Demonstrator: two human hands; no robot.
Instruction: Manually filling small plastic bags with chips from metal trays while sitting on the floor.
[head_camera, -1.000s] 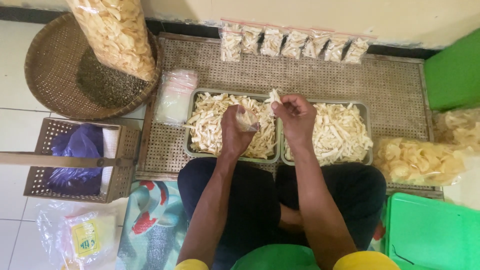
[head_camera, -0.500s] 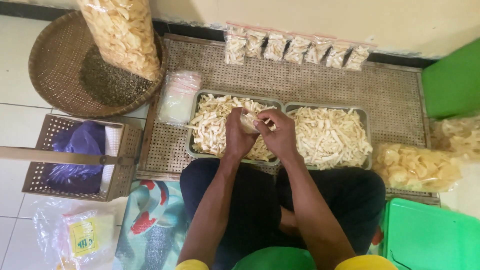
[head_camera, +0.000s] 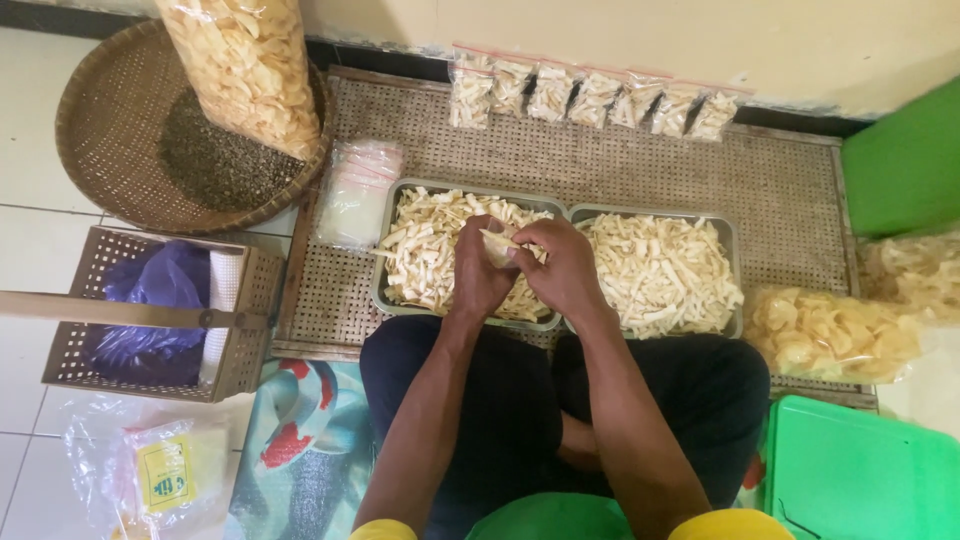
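My left hand is closed around a small clear plastic bag, held over the left metal tray of pale chip sticks. My right hand presses against the bag's mouth, its fingers pinched on a few chip sticks that poke into the bag. Both hands meet above the seam between the left tray and the right metal tray, which is also heaped with chip sticks. Most of the bag is hidden by my fingers.
A row of several filled small bags leans on the wall at the back of the woven mat. A stack of flat clear bags lies left of the trays. A round woven basket holds a tall bag of crackers. A green lid lies right.
My right hand came down from above the trays with chip sticks and joined my left hand at the bag's mouth. The view shifted slightly.
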